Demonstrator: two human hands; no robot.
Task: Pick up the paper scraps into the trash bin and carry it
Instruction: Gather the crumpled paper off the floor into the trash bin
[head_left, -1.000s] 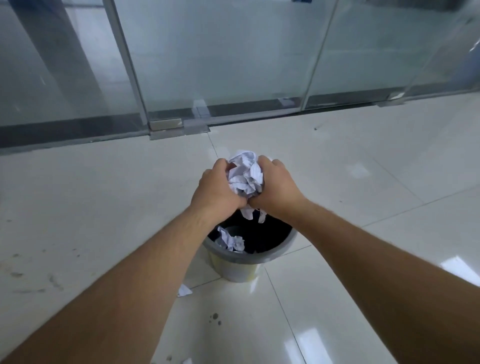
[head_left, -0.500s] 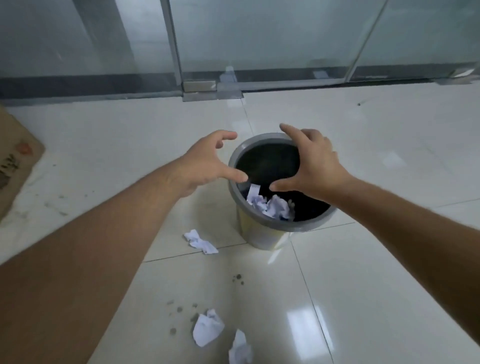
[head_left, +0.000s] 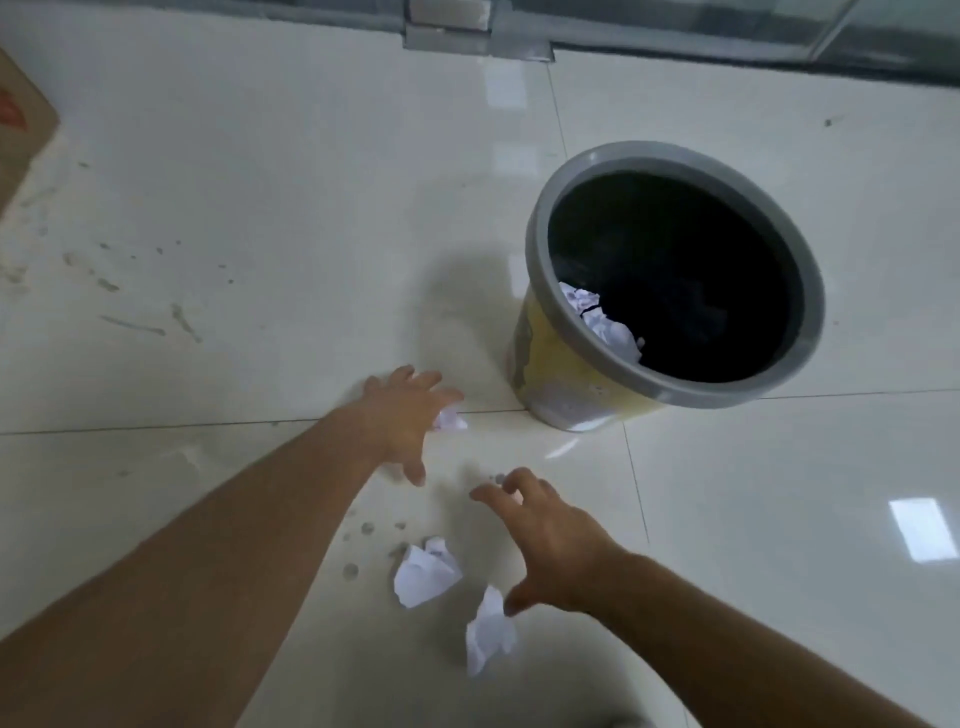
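A round trash bin (head_left: 561, 384) with a grey rim and yellowish wall stands on the tiled floor at the right, with crumpled white paper (head_left: 597, 319) inside against its near wall. My left hand (head_left: 402, 415) is spread open low over the floor, its fingers over a small paper scrap (head_left: 451, 420) just left of the bin. My right hand (head_left: 550, 540) is open, fingers apart, nearer to me. Two crumpled scraps lie by it: one (head_left: 426, 571) to its left and one (head_left: 488, 631) below its thumb.
A glass wall with a metal floor fitting (head_left: 467, 34) runs along the top edge. A brown cardboard piece (head_left: 21, 124) lies at the far left. The pale floor tiles carry dark spots and smudges near the scraps and at the left.
Both hands let the paper wad drop into the bin, then left the rim and came down toward the floor scraps. The view tilted down and closer to the floor.
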